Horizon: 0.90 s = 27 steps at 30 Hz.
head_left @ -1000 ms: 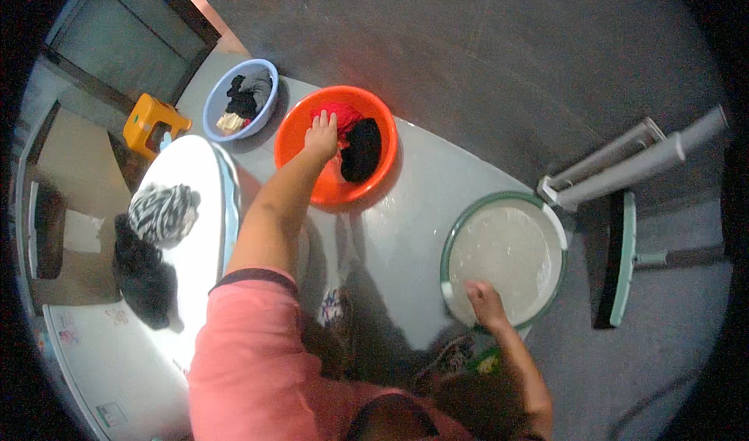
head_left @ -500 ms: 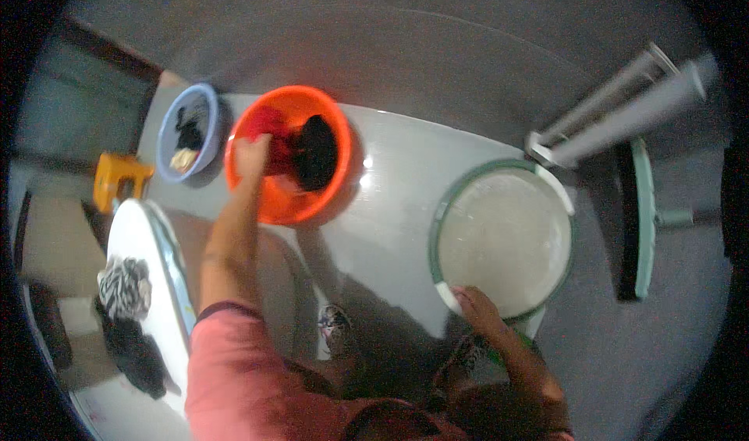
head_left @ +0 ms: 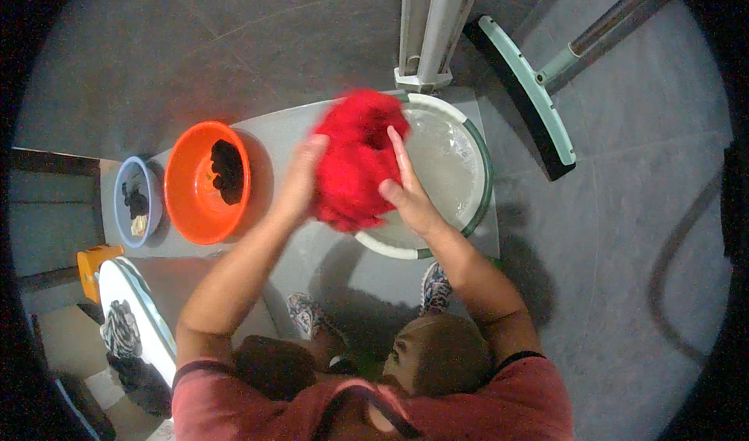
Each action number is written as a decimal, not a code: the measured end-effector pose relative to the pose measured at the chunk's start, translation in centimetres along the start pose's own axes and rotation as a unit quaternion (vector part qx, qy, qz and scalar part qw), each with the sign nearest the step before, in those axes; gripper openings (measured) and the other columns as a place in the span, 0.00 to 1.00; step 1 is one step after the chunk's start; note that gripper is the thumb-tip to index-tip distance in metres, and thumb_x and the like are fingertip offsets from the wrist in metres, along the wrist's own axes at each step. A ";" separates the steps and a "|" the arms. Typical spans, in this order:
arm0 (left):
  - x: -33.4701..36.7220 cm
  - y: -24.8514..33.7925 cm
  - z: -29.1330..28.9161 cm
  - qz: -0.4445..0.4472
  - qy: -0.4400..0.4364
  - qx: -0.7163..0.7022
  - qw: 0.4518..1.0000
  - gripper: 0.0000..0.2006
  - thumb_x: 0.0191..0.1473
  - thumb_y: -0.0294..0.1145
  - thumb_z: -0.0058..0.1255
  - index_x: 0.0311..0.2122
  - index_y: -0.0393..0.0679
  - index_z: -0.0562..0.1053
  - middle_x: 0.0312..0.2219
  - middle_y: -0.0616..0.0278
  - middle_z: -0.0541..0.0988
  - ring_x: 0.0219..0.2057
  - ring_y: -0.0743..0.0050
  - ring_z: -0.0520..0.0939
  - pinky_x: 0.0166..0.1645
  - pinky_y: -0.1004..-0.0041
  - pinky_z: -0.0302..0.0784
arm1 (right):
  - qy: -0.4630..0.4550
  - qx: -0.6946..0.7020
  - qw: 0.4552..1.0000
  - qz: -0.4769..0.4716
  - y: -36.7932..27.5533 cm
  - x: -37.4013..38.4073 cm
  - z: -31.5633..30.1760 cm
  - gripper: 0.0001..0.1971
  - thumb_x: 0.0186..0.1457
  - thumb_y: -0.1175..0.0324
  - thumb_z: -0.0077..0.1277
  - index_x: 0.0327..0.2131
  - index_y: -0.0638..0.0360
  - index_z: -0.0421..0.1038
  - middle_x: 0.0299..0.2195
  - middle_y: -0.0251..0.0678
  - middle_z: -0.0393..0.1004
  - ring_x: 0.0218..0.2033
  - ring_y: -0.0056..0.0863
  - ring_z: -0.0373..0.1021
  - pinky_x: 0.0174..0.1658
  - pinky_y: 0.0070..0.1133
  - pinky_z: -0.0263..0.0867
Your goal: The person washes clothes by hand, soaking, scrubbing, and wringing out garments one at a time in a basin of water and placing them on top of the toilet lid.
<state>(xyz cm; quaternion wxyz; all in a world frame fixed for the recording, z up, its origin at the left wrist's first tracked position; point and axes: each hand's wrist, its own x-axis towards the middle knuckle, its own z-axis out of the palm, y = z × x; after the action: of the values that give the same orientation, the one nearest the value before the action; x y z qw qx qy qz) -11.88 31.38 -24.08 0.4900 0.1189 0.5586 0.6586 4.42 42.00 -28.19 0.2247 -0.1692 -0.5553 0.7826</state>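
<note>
A bunched red cloth (head_left: pixel 357 164), blurred by motion, is held up between my two hands. My left hand (head_left: pixel 303 177) grips its left side, with most fingers hidden behind it. My right hand (head_left: pixel 411 194) holds it from the right, its thumb and a finger showing against the fabric. Under and beside the cloth stands a round basin with a green and white rim (head_left: pixel 485 177), holding cloudy, pale water. To the left, an orange basin (head_left: pixel 183 221) contains a black cloth (head_left: pixel 228 173).
Farther left are a light blue basin (head_left: pixel 119 201) with dark and cream cloths and an orange-yellow stool (head_left: pixel 90 276). A striped cloth (head_left: pixel 121 329) lies on a white oval surface (head_left: pixel 156 338). Behind the water basin rises a pale metal stand (head_left: pixel 438 43); a floor squeegee (head_left: pixel 532 90) is right.
My left hand has lifted the red cloth from the orange basin and carried it right to the water basin. My right hand has left that basin's rim and joined it. The view has shifted.
</note>
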 end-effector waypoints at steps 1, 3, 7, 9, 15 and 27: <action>0.6 -2.1 2.3 0.019 0.014 0.093 0.995 0.28 0.52 0.52 0.49 0.48 0.37 0.64 0.42 0.54 0.72 0.45 0.65 0.73 0.51 0.68 0.67 | 0.017 -0.006 1.000 -0.006 -0.5 -0.4 0.1 0.45 0.50 0.62 0.55 0.63 0.56 0.35 0.60 0.42 0.49 0.59 0.34 0.51 0.59 0.31 0.51; 1.8 -4.7 3.2 0.022 -0.017 0.233 0.972 0.25 0.51 0.46 0.54 0.48 0.38 0.65 0.39 0.56 0.73 0.41 0.68 0.74 0.48 0.71 0.69 | 0.137 0.107 0.979 0.109 0.1 -1.0 -3.3 0.34 0.52 0.69 0.51 0.60 0.61 0.48 0.53 0.41 0.62 0.53 0.30 0.61 0.56 0.25 0.58; 6.9 -9.8 -3.2 0.092 -0.071 0.448 0.886 0.26 0.42 0.29 0.61 0.49 0.43 0.66 0.38 0.50 0.74 0.40 0.62 0.77 0.46 0.67 0.73 | 0.234 -0.373 0.887 0.136 1.8 -2.2 -14.2 0.13 0.55 0.68 0.45 0.43 0.58 0.72 0.46 0.49 0.69 0.46 0.38 0.68 0.48 0.28 0.63; 6.6 -13.4 -4.1 0.157 -0.071 0.568 0.805 0.30 0.44 0.31 0.58 0.54 0.45 0.62 0.42 0.46 0.71 0.42 0.51 0.76 0.48 0.62 0.72 | 0.229 -0.513 0.826 0.054 3.9 -3.7 -15.4 0.13 0.54 0.67 0.47 0.43 0.58 0.72 0.46 0.49 0.68 0.47 0.39 0.66 0.49 0.30 0.62; 4.2 -15.1 -1.0 0.047 -0.129 0.826 0.546 0.40 0.46 0.47 0.56 0.63 0.56 0.50 0.48 0.49 0.67 0.45 0.53 0.73 0.50 0.63 0.68 | 0.115 -0.773 0.624 -0.012 9.3 -2.9 -11.0 0.29 0.51 0.54 0.51 0.54 0.57 0.61 0.50 0.53 0.61 0.48 0.53 0.63 0.52 0.39 0.59; 4.5 -14.2 -4.3 -0.011 -0.160 0.866 0.473 0.26 0.50 0.36 0.49 0.56 0.47 0.62 0.46 0.58 0.72 0.49 0.65 0.70 0.52 0.71 0.65 | -0.133 -0.668 0.727 0.086 10.4 0.1 -12.6 0.30 0.55 0.52 0.44 0.59 0.53 0.54 0.61 0.50 0.45 0.59 0.55 0.48 0.59 0.42 0.49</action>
<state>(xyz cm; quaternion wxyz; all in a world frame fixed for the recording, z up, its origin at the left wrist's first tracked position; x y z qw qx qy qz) -9.83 30.78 -39.48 0.2249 0.5802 0.7577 -0.1967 9.08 49.09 -42.10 -0.0907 -0.2162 -0.9420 0.2400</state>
